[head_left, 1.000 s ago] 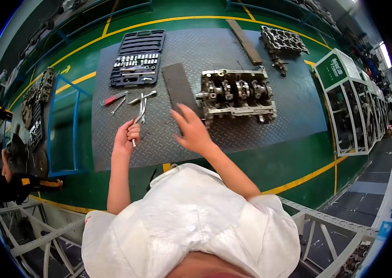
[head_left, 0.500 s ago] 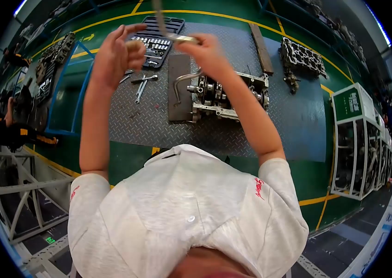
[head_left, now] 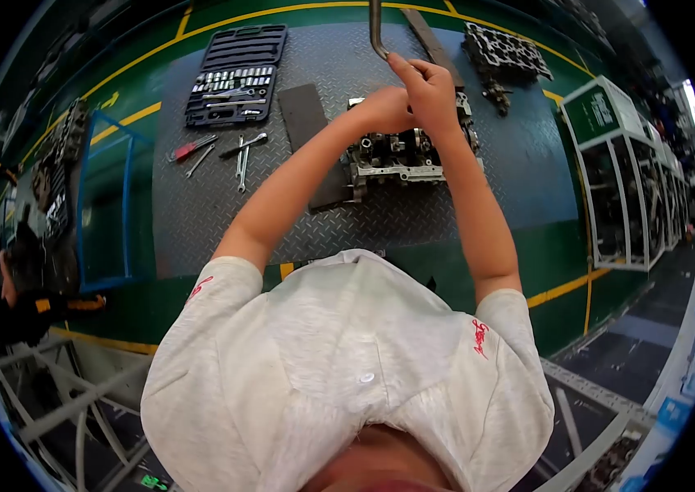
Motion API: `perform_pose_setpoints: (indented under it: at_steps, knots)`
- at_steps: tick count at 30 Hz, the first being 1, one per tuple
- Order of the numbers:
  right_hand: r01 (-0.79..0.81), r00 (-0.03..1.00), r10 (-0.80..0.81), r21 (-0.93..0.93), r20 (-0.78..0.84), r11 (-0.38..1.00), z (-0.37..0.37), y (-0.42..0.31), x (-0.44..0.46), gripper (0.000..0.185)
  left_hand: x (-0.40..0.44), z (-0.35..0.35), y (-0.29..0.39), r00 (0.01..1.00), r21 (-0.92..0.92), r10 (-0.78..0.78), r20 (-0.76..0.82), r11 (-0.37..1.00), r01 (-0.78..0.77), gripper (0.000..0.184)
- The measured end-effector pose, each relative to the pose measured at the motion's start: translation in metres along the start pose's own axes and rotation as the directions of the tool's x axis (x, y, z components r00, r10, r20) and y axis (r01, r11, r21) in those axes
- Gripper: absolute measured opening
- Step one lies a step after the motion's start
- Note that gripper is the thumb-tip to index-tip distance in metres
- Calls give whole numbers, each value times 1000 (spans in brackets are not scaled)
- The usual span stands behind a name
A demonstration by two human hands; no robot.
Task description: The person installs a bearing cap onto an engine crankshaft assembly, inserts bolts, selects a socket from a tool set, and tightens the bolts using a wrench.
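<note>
My right hand is closed round a bent metal speed brace, whose shaft rises past the top edge of the view. The brace's lower end is hidden by my hands. Close against the right hand, my left hand reaches over the engine block. Its fingers are covered, so what they grip cannot be seen. The block lies on the metal-plated work surface, its crankshaft side partly visible beneath my hands. A dark flat board lies at its left side.
An open socket set lies at the upper left, with wrenches and a red-handled tool below it. A cylinder head and a long wooden bar lie at the upper right. A white-framed cage stands right.
My left hand has swung right from beside the socket set to the engine block. My right hand has moved right with the speed brace, and the view has shifted.
</note>
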State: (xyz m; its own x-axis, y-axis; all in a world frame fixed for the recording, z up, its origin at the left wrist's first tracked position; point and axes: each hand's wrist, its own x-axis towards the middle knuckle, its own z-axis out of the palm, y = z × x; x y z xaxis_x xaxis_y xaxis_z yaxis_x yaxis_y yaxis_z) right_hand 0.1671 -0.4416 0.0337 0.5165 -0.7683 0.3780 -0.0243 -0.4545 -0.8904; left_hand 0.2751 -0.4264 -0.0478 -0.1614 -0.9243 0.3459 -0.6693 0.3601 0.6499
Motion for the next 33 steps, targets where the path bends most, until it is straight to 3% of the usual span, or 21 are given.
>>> perform_pose_setpoints:
  at_steps: [2, 5, 8, 15, 22, 24, 26, 28, 29, 30, 32, 33]
  knots:
    - [-82, 996, 85, 134, -12, 988, -4, 6, -1, 39, 1, 6, -2, 985, 31, -152, 82, 988, 150, 36]
    - [-79, 996, 82, 116, -20, 990, -2, 13, -3, 39, -3, 2, 1, 984, -50, -142, 109, 988, 148, 36]
    - [-9, 1000, 9, 81, -3, 997, 0, 22, -2, 41, 4, 15, -23, 990, -10, -95, 103, 995, 96, 35]
    - [-60, 998, 53, 148, 45, 987, -2, 44, -2, 42, 0, 26, -33, 978, 27, -185, 96, 983, 183, 34]
    - [-97, 987, 71, 186, 141, 978, -13, 50, -15, 42, -13, 33, -12, 976, 153, -217, 29, 966, 210, 25]
    - [-114, 977, 81, 162, 197, 980, -13, 54, -16, 43, -18, 37, -8, 956, 296, -293, 28, 916, 272, 23]
    - [-189, 979, 156, 301, 132, 935, -10, 51, -22, 44, -22, 46, -15, 982, 296, -177, -69, 936, 190, 24]
    - [-60, 998, 53, 207, 39, 977, -13, 66, -25, 44, -21, 51, -18, 989, 292, -121, -83, 946, 140, 26]
    - [-154, 988, 154, 320, 26, 935, -14, 67, -25, 43, -16, 53, -22, 995, 316, -98, -34, 943, 104, 26]
    - [-180, 984, 175, 274, 44, 945, -19, 65, -24, 42, -16, 51, -22, 997, 325, -70, -24, 943, 74, 27]
    - [-380, 925, 334, 385, 183, 841, -23, 48, -27, 42, -18, 44, -21, 998, 222, -18, 52, 975, 6, 32]
    - [-498, 856, 373, 377, 359, 781, -27, 51, -24, 28, -20, 41, -25, 997, 303, 8, 73, 952, -30, 34]
